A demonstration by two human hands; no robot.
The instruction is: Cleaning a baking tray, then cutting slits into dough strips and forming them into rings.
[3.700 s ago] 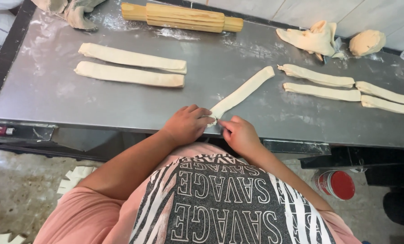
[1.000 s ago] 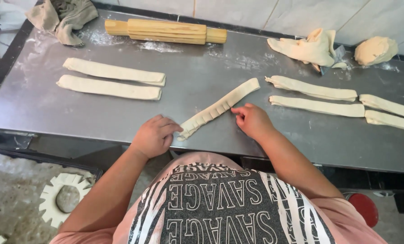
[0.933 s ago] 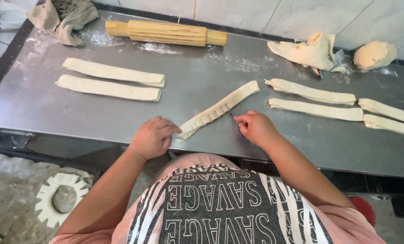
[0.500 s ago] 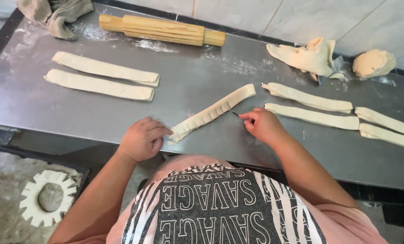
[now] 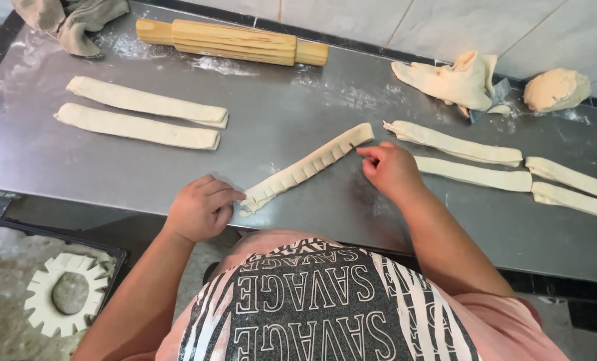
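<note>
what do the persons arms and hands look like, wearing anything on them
Both arms are bare from shoulder to wrist: no long sleeves, gloves or watch that I can see. The left hand and right hand show no rings. At the shoulders there are short pink sleeves, part of a top with a black-and-white zebra-striped front panel carrying large white lettering.

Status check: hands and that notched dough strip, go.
Left hand pins strip near end. Right hand at far end, fingertips pinched. Nothing in the way.
</note>
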